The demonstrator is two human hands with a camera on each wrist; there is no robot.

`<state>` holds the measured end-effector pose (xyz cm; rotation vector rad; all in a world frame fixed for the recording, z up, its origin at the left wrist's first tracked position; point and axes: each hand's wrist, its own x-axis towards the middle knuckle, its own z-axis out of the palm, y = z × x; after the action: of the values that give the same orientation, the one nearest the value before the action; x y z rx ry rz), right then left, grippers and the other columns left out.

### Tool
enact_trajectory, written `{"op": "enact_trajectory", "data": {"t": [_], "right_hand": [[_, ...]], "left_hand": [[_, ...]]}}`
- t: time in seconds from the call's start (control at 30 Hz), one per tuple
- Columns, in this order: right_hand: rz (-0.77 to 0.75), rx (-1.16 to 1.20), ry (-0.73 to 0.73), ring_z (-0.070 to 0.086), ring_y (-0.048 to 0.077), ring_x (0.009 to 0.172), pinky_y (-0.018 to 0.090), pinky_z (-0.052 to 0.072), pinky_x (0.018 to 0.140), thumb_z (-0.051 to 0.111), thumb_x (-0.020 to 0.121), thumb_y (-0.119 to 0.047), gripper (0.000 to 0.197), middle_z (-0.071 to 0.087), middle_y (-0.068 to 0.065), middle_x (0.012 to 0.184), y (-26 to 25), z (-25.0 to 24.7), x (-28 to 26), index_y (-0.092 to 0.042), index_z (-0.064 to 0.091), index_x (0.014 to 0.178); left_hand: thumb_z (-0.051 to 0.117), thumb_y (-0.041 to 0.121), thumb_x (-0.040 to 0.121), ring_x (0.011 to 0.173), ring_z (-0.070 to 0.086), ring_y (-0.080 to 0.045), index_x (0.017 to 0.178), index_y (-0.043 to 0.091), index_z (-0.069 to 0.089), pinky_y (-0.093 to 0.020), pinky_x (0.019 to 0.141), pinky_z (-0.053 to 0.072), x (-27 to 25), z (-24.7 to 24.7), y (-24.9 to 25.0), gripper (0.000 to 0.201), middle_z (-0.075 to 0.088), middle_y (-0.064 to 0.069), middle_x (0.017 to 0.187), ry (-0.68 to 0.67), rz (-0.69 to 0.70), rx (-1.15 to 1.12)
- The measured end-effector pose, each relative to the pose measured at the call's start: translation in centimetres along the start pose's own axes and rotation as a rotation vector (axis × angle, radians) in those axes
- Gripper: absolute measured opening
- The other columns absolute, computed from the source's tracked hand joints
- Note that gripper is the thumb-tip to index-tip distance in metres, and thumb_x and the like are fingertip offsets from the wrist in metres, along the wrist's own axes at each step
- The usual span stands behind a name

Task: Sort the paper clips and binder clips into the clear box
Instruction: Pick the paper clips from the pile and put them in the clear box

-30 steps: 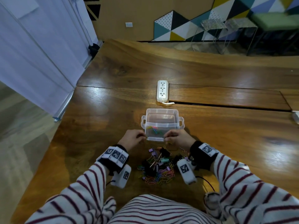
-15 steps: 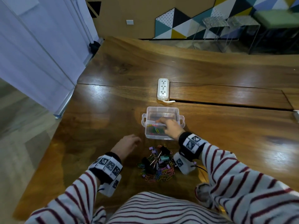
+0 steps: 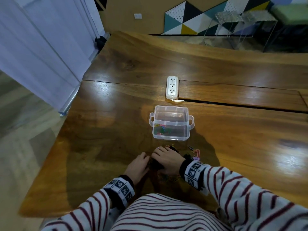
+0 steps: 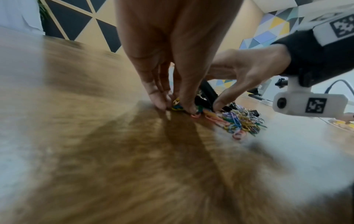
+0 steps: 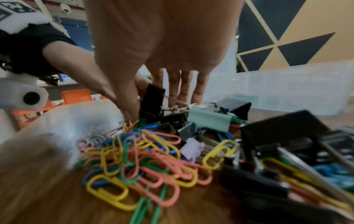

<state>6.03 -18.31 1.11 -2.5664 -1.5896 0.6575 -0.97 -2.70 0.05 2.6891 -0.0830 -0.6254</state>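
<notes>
Few paper clips (image 3: 161,130) are seen in box (image 3: 171,139); most of pile (image 5: 145,159) is left. Left hand (image 3: 138,165) pinches paper clips, right hand (image 3: 166,160) grip can't be told.

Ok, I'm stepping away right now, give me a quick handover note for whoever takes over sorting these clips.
Left hand: fingertips down at the pile's left edge, pinching paper clips.
Right hand: over the pile, fingers among the binder clips; whether it grips one I cannot tell.
Clear box: open, beyond the pile; near compartment holds a few coloured paper clips, far compartment looks empty.
Done: a few paper clips boxed.
Left: most of the mixed pile on the table, no binder clips visibly boxed.
</notes>
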Motion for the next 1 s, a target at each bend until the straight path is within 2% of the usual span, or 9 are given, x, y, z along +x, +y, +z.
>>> {"op": "enact_trajectory", "data": {"t": [0.1, 0.17, 0.3, 0.4, 0.47, 0.57, 0.63, 0.87, 1.0], "right_hand": [[0.026, 0.045, 0.081, 0.045, 0.030, 0.110, 0.042, 0.041, 0.093, 0.055, 0.082, -0.017, 0.037, 0.053, 0.014, 0.118, 0.9, -0.8, -0.9, -0.008, 0.045, 0.116], [0.052, 0.058, 0.134, 0.048, 0.029, 0.102, 0.041, 0.043, 0.086, 0.056, 0.082, -0.014, 0.030, 0.055, 0.013, 0.110, 1.7, -1.2, -1.7, -0.008, 0.049, 0.110], [0.144, -0.021, 0.134, 0.053, 0.031, 0.097, 0.042, 0.046, 0.083, 0.058, 0.078, -0.010, 0.024, 0.059, 0.013, 0.100, 3.0, -0.9, -2.7, -0.007, 0.057, 0.102], [0.141, -0.145, 0.149, 0.058, 0.028, 0.094, 0.040, 0.050, 0.082, 0.069, 0.070, -0.014, 0.026, 0.065, 0.010, 0.096, 2.4, -0.8, -2.7, -0.009, 0.063, 0.096], [0.032, -0.083, 0.160, 0.057, 0.027, 0.095, 0.039, 0.051, 0.082, 0.065, 0.076, -0.009, 0.025, 0.063, 0.012, 0.101, 0.9, -0.9, -2.1, -0.006, 0.061, 0.100], [-0.083, 0.033, 0.018, 0.049, 0.028, 0.103, 0.036, 0.049, 0.083, 0.052, 0.086, -0.003, 0.031, 0.052, 0.015, 0.116, -1.7, -0.6, -1.1, -0.004, 0.049, 0.117], [-0.111, 0.019, -0.026, 0.047, 0.033, 0.106, 0.041, 0.048, 0.083, 0.051, 0.087, -0.004, 0.036, 0.049, 0.019, 0.120, -2.5, 0.2, -0.6, -0.003, 0.046, 0.122], [-0.061, 0.076, -0.119, 0.043, 0.034, 0.111, 0.046, 0.047, 0.084, 0.047, 0.087, 0.000, 0.040, 0.044, 0.019, 0.126, -2.2, 0.7, -0.4, -0.009, 0.045, 0.126], [0.014, 0.241, -0.038, 0.050, 0.034, 0.105, 0.042, 0.044, 0.080, 0.044, 0.087, 0.002, 0.031, 0.051, 0.017, 0.118, -2.3, 0.7, -0.4, -0.006, 0.049, 0.117]], "left_hand": [[0.048, 0.012, 0.091, 0.111, 0.051, -0.025, 0.126, 0.008, 0.046, -0.035, 0.095, 0.044, 0.2, -0.6, -0.5, 0.036, 0.047, -0.008, 0.125, -0.009, -0.019, -0.030], [0.051, 0.011, 0.089, 0.110, 0.052, -0.024, 0.118, 0.008, 0.053, -0.031, 0.093, 0.043, 0.4, -1.1, -1.0, 0.029, 0.053, -0.009, 0.119, 0.006, -0.024, -0.079], [0.061, 0.013, 0.085, 0.093, 0.057, -0.013, 0.101, 0.009, 0.065, -0.019, 0.080, 0.045, 0.8, -1.9, -2.1, 0.017, 0.064, -0.006, 0.105, 0.009, -0.129, -0.251], [0.062, 0.009, 0.084, 0.080, 0.059, -0.010, 0.096, 0.007, 0.067, -0.010, 0.064, 0.048, 0.9, -2.2, -2.6, 0.014, 0.065, -0.004, 0.094, -0.031, -0.192, -0.385], [0.062, 0.006, 0.083, 0.079, 0.061, -0.010, 0.094, 0.007, 0.068, -0.011, 0.062, 0.050, 1.0, -2.6, -2.9, 0.013, 0.064, -0.002, 0.090, -0.044, -0.223, -0.478], [0.062, 0.001, 0.082, 0.078, 0.063, -0.011, 0.088, 0.008, 0.070, -0.009, 0.060, 0.052, 1.0, -3.7, -3.0, 0.012, 0.065, -0.003, 0.085, -0.010, -0.238, -0.596], [0.060, -0.003, 0.082, 0.077, 0.063, -0.010, 0.087, 0.007, 0.069, -0.007, 0.058, 0.052, 1.2, -4.6, -2.9, 0.015, 0.066, -0.006, 0.085, 0.029, -0.237, -0.657], [0.057, 0.001, 0.084, 0.082, 0.063, -0.006, 0.094, 0.014, 0.061, -0.013, 0.065, 0.052, 3.8, -7.6, -0.7, 0.017, 0.064, -0.001, 0.092, 0.150, -0.132, -0.623], [0.057, 0.006, 0.086, 0.088, 0.064, -0.014, 0.095, 0.011, 0.059, -0.019, 0.078, 0.051, 6.4, -9.2, 1.1, 0.010, 0.065, -0.007, 0.098, 0.214, -0.028, -0.518]]}}
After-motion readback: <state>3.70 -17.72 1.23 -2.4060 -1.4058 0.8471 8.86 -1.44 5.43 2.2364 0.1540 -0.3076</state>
